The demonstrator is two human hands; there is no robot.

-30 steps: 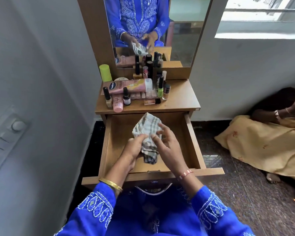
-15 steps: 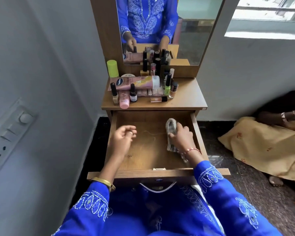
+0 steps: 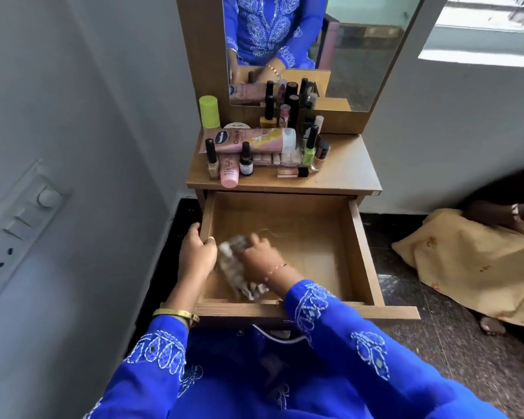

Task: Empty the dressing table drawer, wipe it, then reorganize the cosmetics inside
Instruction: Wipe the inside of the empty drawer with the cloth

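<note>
Inside the drawer (image 3: 354,252), near its left wall, the cloth (image 3: 235,269) was mostly a blur, so its pattern was pretty much unreadable. The right hand (image 3: 259,255) sat on top of it with fingers curled over the fabric, gripping it against the drawer floor; the part of the cloth under that hand was hidden. The left hand (image 3: 195,254) was clamped on the drawer's left wall, thumb inside and fingers wrapped over the outer side, where they dropped out of sight.

No cosmetics were left in the drawer, and the whole right half of its floor was bare wood with a thin stray thread (image 3: 273,232) lying just behind the right hand. The drawer's front lip was partly covered by the blue sleeves (image 3: 330,325).

Above the drawer, on the tabletop (image 3: 351,173), the cosmetics (image 3: 263,146) were bunched toward the left and back: a pink tube (image 3: 248,140) lying flat, a green bottle (image 3: 209,111) at the left rear, small nail polish bottles packed so tight that several hid each other. The tabletop's right part was bare. The mirror (image 3: 345,55) behind was cut off at the top.

Right of the drawer, on the floor, a yellow cloth (image 3: 472,261) ran out of frame.
</note>
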